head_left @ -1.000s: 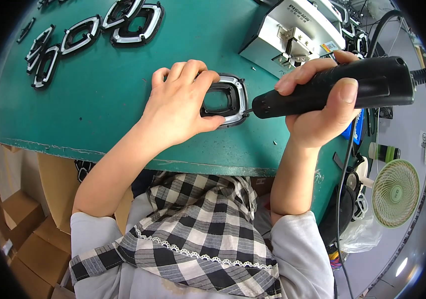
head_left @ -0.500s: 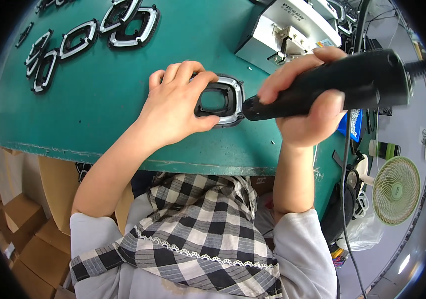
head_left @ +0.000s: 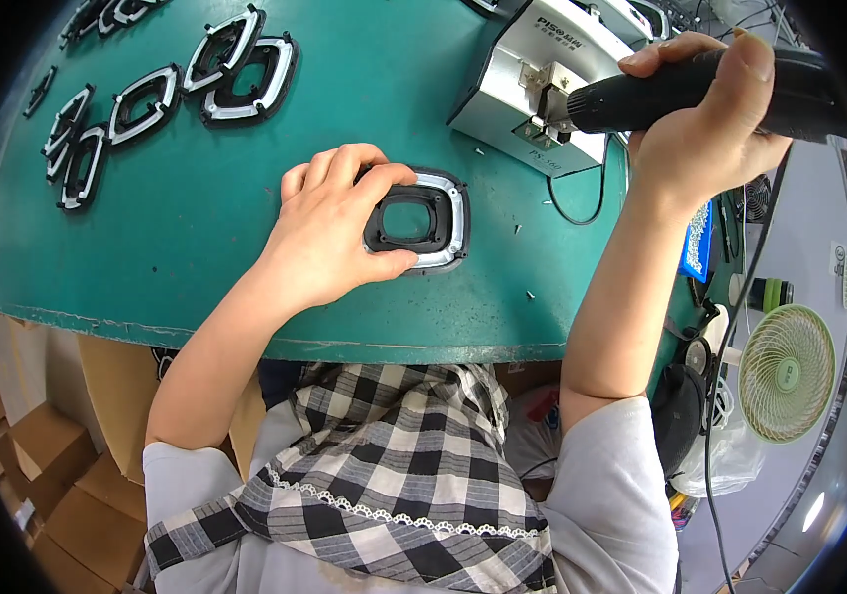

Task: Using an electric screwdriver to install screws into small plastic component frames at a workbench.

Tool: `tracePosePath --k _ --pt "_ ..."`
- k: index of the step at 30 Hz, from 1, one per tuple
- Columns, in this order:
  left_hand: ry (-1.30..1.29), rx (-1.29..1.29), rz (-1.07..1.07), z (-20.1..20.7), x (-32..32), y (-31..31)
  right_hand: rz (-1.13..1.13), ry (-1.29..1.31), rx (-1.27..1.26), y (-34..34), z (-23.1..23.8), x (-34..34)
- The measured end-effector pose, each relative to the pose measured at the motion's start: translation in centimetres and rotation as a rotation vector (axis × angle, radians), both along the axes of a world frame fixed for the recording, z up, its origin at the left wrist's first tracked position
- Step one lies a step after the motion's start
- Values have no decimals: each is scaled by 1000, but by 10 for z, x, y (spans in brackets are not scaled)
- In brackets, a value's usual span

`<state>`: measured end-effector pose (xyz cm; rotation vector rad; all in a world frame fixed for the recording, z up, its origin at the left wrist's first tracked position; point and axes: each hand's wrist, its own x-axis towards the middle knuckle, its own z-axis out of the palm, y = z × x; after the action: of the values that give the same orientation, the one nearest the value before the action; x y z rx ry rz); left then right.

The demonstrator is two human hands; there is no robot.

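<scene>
My left hand [head_left: 324,233] grips the left side of a rounded black-and-silver frame [head_left: 459,223] with an open middle. The frame lies flat on the green table, held between thumb and fingers. My right hand [head_left: 700,144] is wrapped round a black electric screwdriver [head_left: 631,102] with a ribbed nose. Its tip is at the metal outlet of a silver-grey box-shaped screw feeder [head_left: 491,91]; whether a screw sits on the tip cannot be seen.
Several similar frames [head_left: 146,104] lie at the far left of the green table [head_left: 196,267]. Loose small screws [head_left: 531,295] are scattered near the feeder. To the right are a blue tray of screws [head_left: 697,247], a hanging cable [head_left: 715,426] and a green fan [head_left: 788,373].
My right hand has carried the screwdriver away from the frame, up and right to the feeder's outlet. My left hand and the frame have shifted slightly left in the picture.
</scene>
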<state>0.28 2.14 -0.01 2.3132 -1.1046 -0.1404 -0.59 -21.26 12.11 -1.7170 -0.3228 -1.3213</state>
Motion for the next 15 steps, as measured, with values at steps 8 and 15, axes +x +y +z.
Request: tracePosePath --k 8,15 --pt "2 0 7 -1 0 -1 143 221 237 21 -22 -25" --pt "9 -10 7 0 -1 -2 166 209 199 39 -37 -19"
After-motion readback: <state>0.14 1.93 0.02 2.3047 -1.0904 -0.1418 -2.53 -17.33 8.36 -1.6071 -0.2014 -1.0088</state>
